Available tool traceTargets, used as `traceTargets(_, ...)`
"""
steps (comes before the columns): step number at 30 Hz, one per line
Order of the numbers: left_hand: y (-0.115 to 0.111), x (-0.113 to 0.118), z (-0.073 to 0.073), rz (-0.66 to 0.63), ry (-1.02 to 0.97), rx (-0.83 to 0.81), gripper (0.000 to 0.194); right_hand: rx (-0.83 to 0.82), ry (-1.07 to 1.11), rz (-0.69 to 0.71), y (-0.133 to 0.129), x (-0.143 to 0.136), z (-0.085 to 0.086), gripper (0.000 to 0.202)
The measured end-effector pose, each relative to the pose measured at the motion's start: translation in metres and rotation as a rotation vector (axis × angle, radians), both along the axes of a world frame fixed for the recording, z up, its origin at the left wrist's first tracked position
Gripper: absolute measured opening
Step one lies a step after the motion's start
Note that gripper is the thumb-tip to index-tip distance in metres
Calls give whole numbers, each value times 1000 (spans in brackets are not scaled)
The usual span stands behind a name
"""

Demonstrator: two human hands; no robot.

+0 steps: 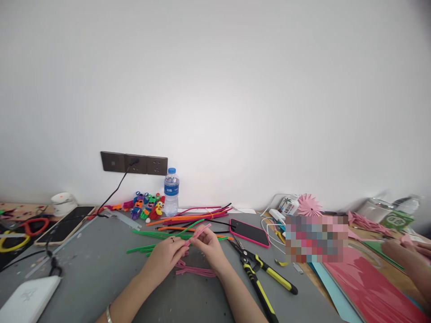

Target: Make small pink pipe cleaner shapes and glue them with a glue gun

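1. One pink strand point(203, 229) is in the two hands, over the grey mat point(134, 287), between the green stems point(151, 234) and a loose pink bundle point(197, 271) that lies nearer the wearer. How many stems are twisted into it is hard to make out.
2. Its long axis runs diagonally; the free tip points away from the wearer and to the right.
3. The left hand point(165, 256) comes in from the lower left, back upward, its thumb and forefinger pinching the strand's near end; a ring and one bracelet point(108, 314) show on that side.
4. The right hand point(209, 247) reaches in from the lower right, thumb and forefinger pinching the strand farther along, the other fingers curled.
5. Three small figures point(148, 206) sit beside one upright water bottle point(171, 192), below a three-part socket panel point(134, 163).
6. Two phones lie flat: a pale-edged phone point(65, 225) at the left and a pink-cased phone point(249, 232) right of the hands.
7. One pair of cutters point(248, 259) lies near the right forearm, its two yellow-and-black handles apart and pointing back toward the wearer.
8. One pink paper rosette point(310, 205) leans by the wall, and another person's hands point(404, 255) are at the far right, fingers partly blurred
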State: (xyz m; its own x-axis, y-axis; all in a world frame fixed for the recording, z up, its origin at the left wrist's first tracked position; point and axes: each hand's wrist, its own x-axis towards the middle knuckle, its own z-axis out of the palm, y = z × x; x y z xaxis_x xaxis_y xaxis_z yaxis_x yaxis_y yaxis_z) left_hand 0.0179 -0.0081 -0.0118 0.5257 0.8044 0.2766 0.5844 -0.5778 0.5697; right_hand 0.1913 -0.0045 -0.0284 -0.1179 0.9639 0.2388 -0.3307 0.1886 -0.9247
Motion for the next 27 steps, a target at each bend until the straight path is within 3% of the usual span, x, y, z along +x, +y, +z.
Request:
traceTargets(9,1,1,-2,-6,135,104,32,12,3,-9,2,-1,-5,30)
traceTargets(15,0,-1,0,-28,71,74,33,-26,17,8,1,-1,-5,26)
traceTargets(20,2,1,1,12,-114,-56,32,-11,29,-31,2,1,-5,23)
traceTargets(27,7,2,5,110,-648,-447,29,45,-52,-70,-1,0,-3,23)
